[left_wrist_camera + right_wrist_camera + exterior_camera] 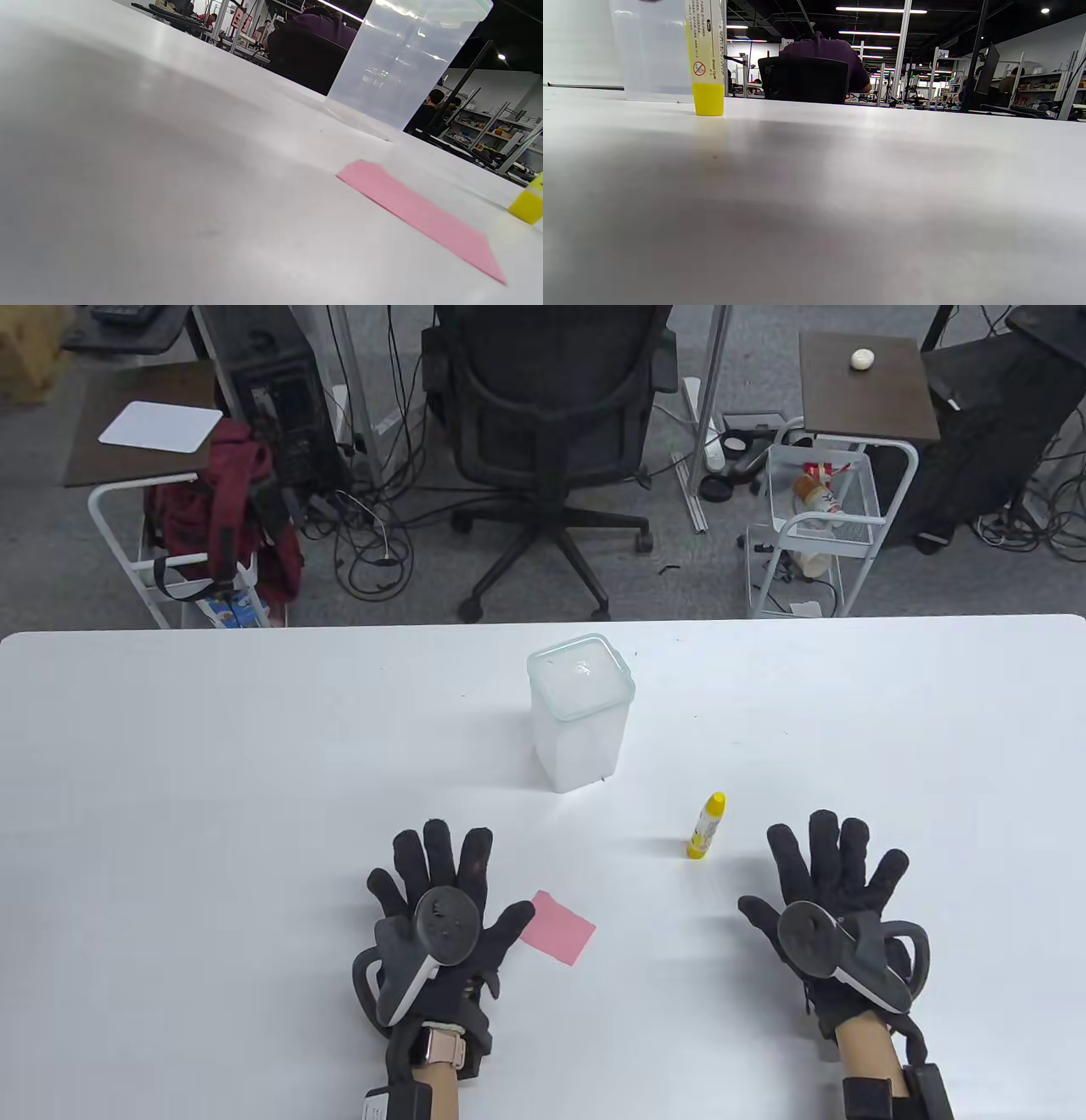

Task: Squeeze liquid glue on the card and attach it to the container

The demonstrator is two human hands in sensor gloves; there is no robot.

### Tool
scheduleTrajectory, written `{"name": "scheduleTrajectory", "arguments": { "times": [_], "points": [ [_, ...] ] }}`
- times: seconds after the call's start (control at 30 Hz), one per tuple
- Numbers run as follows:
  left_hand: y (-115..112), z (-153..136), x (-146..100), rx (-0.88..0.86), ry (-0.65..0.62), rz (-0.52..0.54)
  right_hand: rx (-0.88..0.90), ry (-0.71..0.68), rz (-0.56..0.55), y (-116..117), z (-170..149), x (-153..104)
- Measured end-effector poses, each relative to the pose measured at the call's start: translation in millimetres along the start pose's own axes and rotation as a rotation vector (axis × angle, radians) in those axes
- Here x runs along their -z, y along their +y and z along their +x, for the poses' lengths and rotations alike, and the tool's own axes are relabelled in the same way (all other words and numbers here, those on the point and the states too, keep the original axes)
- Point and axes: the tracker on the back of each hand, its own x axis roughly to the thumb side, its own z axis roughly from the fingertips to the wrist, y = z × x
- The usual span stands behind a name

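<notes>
Card (pixel 557 927) just right of left hand (pixel 441 912); glue (pixel 706 824) near right hand (pixel 836 912); hands flat, fingers spread.

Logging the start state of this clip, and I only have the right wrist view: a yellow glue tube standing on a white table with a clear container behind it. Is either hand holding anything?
Observer: No. In the table view the left hand and right hand both lie flat on the table, fingers spread, holding nothing.
Operator: Is there a card? I see none.
Observer: Yes, a pink card lies flat just right of the left hand's thumb.
Operator: Is the container open?
Observer: The container stands upright with a lid on top; the glue tube stands apart from it, nearer the right hand.
</notes>
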Motion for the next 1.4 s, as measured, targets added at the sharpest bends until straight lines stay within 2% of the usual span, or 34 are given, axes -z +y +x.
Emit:
{"name": "scheduleTrajectory", "arguments": {
  "times": [0.47,0.67,0.8,0.93,1.07,1.23,1.4],
  "points": [
    [-4,4,-1,-0.035,-0.025,-0.039,0.040,-0.009,-0.003,-1,0,-5],
    [7,20,18,-0.145,-0.072,-0.073,0.061,-0.012,-0.001,0,5,-2],
    [33,50,39,-0.147,-0.127,-0.074,0.082,-0.013,0.003,2,6,-1],
    [68,85,67,-0.051,-0.161,-0.043,0.090,-0.009,0.022,4,5,-1],
    [89,111,100,0.052,-0.166,-0.036,0.095,0.001,0.035,6,3,-1],
    [103,131,141,0.066,-0.174,-0.046,0.101,0.011,0.046,7,1,0],
    [102,142,173,0.065,-0.183,-0.094,0.097,0.012,0.051,6,0,2]
  ]
}}
